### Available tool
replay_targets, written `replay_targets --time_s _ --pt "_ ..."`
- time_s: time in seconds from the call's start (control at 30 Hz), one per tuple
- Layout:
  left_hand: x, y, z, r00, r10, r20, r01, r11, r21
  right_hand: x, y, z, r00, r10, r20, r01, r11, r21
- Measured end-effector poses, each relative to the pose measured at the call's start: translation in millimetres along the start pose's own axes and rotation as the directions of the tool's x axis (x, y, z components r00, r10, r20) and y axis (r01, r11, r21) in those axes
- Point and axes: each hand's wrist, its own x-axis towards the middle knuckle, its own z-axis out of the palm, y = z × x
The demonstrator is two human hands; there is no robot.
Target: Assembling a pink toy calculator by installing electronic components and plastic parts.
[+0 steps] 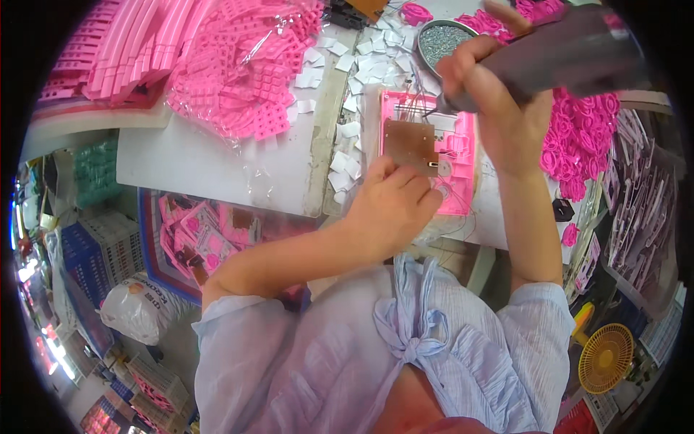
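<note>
A brown circuit board [410, 139] lies in an open pink plastic casing [465, 141] on the table in front of me. Thin wires run from the board's upper end. My left hand [397, 201] has its fingers curled over the board's near edge, pressing it against the casing. In my right hand [499, 101] is a dark power screwdriver [567, 54], held nearly level and slightly blurred. Its thin bit points left, at the board's far edge; whether it touches a screw I cannot tell. Just beyond the casing stands a round dish of small metal screws [442, 42].
Bagged pink keypad parts [246, 79] and stacked long pink strips [134, 47] cover the left side. Small white pieces [347, 130] lie scattered left of the casing. Magenta rings [578, 137] are heaped right. Below left sits a blue-rimmed bin [148, 249] of pink units; a yellow fan [606, 358] stands lower right.
</note>
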Motion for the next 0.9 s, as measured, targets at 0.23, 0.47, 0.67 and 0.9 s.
replay_targets --time_s 0.23,0.47,0.67,0.9 --pt "-2 -16 -23 0.884 -0.446 0.140 0.458 0.763 -0.456 -90 -11 -28 0.975 0.142 0.171 0.027 0.688 -0.725" --pt "5 -32 -34 0.654 -0.548 0.521 0.723 0.248 -0.645 -95 14 -1 0.924 0.340 0.173 -0.164 0.764 -0.624" --pt "9 -41 -57 0.636 -0.385 0.669 0.746 0.083 -0.661 -91 10 -5 0.904 0.380 0.197 -0.196 0.776 -0.599" --pt "10 -43 -48 0.631 -0.420 0.652 0.762 0.179 -0.623 -81 3 -7 0.840 0.427 0.334 -0.093 0.721 -0.687"
